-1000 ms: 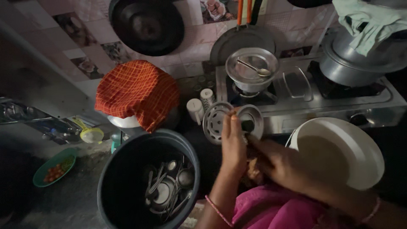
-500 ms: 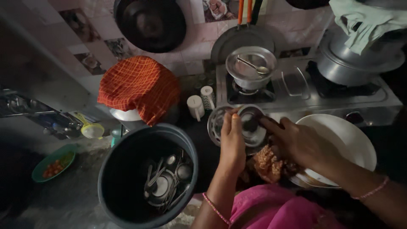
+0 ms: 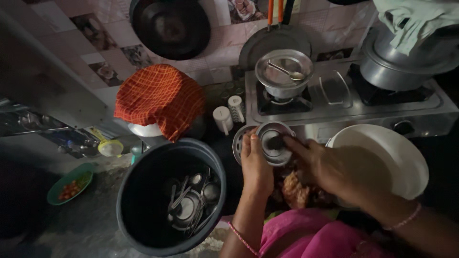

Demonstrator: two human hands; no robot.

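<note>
The left hand (image 3: 256, 165) is cupping a small steel bowl (image 3: 273, 143) from its near side, fingers curled up its wall, thumb toward the rim, closing on it; the right hand (image 3: 334, 167) is reaching in from the right, its fingertips (image 3: 287, 142) dipping into the bowl's mouth, and whether they are pinching anything in there I cannot tell in this dim light. The bowl is sitting just in front of the gas stove (image 3: 344, 102), at the front edge of its left burner, partly overlapping a round perforated steel plate (image 3: 239, 143). Judging by look: thin-walled metal, light, stiff, not fragile, probably slick if wet, so a hold around the wall with the thumb hooked on the rim seems safest. Beside the right wrist a white plate (image 3: 382, 157) is leaning near the stove's front; a dark bucket (image 3: 143, 191) holding spoons and small vessels is standing to the left. Compared with half a second ago, the right hand is sitting further over the bowl with fingers deeper inside, the left hand is keeping its hold, and the white plate is showing more of its face.
</note>
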